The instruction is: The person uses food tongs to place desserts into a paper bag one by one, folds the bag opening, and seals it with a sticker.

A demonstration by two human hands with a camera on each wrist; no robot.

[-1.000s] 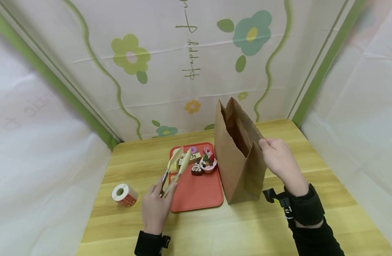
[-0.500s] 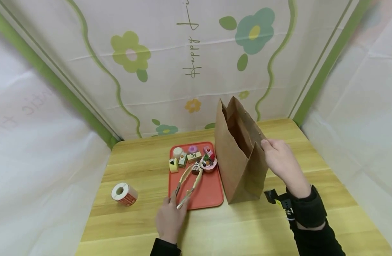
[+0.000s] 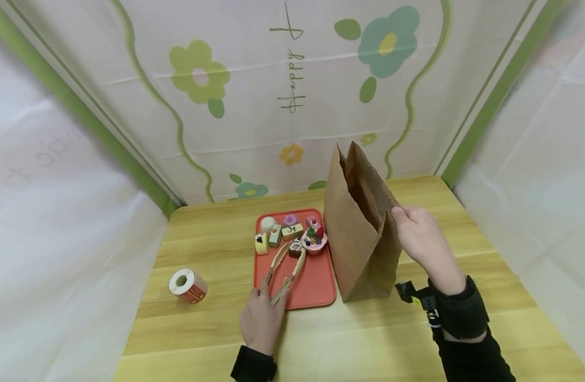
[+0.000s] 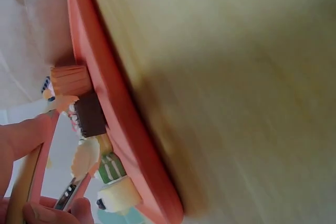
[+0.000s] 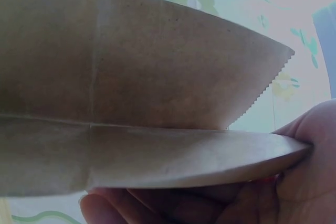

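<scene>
My left hand (image 3: 263,322) holds tongs (image 3: 298,265) with pale, scalloped tips, low over the red tray (image 3: 316,292). The spread tips stand on either side of a small chocolate cake (image 4: 90,115) with a white-patterned top. Touching distance to its right is a fruit-topped cupcake (image 3: 313,243) in a pink cup. On the right, my right hand (image 3: 422,241) pinches the rim of an upright brown paper bag (image 3: 352,239), whose mouth gapes. Thumb and fingers lie on opposite sides of the paper in the right wrist view. The bag's bottom inside is hidden.
Several other little cakes sit at the tray's far end, among them a yellow roll (image 3: 261,244), a green-sided slice (image 3: 275,236) and a purple one (image 3: 290,219). A roll of labels (image 3: 195,289) stands left on the wooden table (image 3: 201,239). Printed fabric (image 3: 254,106) hangs behind.
My left hand has brought the tongs down and rightward from the tray's left-hand cakes to the chocolate cake, their tips now wider apart. My right hand keeps its grip on the bag.
</scene>
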